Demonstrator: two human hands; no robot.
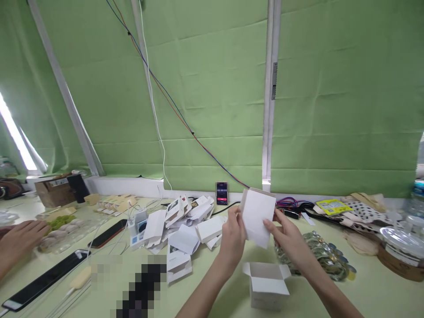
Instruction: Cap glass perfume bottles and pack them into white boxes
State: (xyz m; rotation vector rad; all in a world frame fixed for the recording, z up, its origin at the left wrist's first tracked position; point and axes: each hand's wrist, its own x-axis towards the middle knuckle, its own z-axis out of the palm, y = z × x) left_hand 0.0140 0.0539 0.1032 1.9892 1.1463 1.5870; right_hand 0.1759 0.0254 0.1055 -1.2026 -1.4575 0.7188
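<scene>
A white cardboard piece, folded with a greyish edge at its top, is held up above the table between both hands. My left hand grips its left side, with the fingers curled behind it. On the right side, my right hand pinches it with the thumb on the front face. Below them stands a small white box with its top flaps spread open. Partly behind my right forearm lies a bundle of greenish coiled strands with small round caps.
Flattened and folded white boxes are heaped left of my hands. An upright phone leans at the back. A dark phone, a long black device and cables lie left. Another person's hand is at far left. A clear-lidded bowl stands right.
</scene>
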